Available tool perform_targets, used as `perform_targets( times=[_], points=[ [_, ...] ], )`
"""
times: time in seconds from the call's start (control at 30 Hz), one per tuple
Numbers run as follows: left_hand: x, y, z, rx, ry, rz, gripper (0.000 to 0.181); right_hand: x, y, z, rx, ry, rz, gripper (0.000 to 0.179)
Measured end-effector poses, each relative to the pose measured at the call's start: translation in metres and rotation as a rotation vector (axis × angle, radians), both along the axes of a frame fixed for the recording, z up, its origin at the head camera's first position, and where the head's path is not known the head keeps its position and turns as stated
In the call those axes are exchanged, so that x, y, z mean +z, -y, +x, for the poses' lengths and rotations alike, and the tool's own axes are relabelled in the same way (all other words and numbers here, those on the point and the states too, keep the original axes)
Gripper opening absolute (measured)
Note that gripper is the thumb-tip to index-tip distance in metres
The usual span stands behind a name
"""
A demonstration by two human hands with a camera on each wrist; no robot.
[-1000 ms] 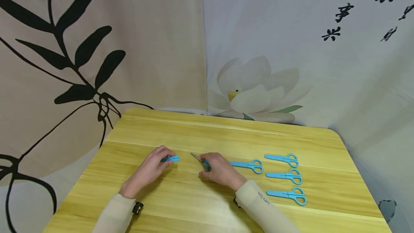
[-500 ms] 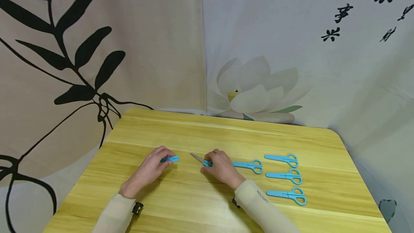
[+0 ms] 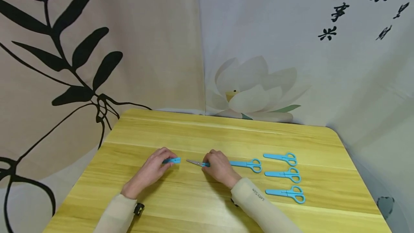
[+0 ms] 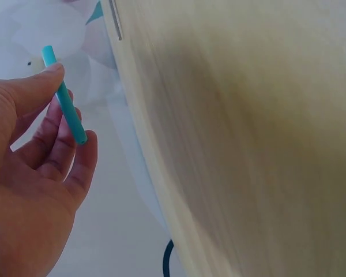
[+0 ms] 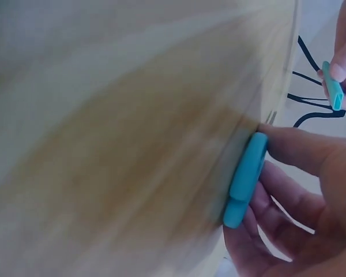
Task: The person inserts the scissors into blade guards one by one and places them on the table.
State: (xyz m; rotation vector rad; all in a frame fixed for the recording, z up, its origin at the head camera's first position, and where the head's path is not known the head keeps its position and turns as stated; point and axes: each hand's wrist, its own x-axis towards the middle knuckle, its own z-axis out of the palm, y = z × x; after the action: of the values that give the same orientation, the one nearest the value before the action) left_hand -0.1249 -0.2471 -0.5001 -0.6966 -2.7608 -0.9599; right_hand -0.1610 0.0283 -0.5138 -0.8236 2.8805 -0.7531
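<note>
My left hand (image 3: 154, 168) pinches a small blue scissors sheath (image 3: 173, 160), its open end facing right. In the left wrist view the sheath (image 4: 73, 118) lies between thumb and fingertips. My right hand (image 3: 220, 170) holds a pair of scissors by its blue handles (image 5: 247, 179). The scissors' bare metal blades (image 3: 194, 163) are closed together and point left at the sheath's mouth, a short gap away. The right wrist view shows the sheath's hollow end (image 5: 337, 103) beyond the right fingers.
Another pair of blue scissors (image 3: 247, 164) lies on the wooden table (image 3: 181, 204), partly behind the right hand. Further right lie three more sheathed pairs, the back (image 3: 280, 158), middle (image 3: 283, 174) and front (image 3: 286, 193), in a column. A printed cloth (image 3: 155, 46) hangs behind the table.
In my right hand the scissors have turned, so the blades now lie flatter and aim at the sheath, with their tip slightly nearer to it. The left hand has barely moved.
</note>
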Motion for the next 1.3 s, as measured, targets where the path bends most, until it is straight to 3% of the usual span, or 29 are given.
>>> perform_targets(
  times=[0.2,0.43,0.9,1.3],
  points=[
    [-0.003,-0.002,0.0,0.011,0.024,0.007,0.021,0.001,-0.001,-0.001,0.024,0.044,-0.013,0.008],
    [-0.006,0.0,0.002,0.009,-0.001,0.019,0.021,0.012,-0.012,0.0,-0.001,0.16,-0.119,0.008],
    [-0.001,-0.018,0.002,-0.027,-0.003,0.052,0.026,0.026,-0.043,0.012,-0.08,0.144,-0.213,0.008],
    [0.001,-0.038,0.005,-0.081,0.022,0.077,0.025,0.029,-0.06,0.024,-0.076,0.077,-0.232,0.007]
  ],
)
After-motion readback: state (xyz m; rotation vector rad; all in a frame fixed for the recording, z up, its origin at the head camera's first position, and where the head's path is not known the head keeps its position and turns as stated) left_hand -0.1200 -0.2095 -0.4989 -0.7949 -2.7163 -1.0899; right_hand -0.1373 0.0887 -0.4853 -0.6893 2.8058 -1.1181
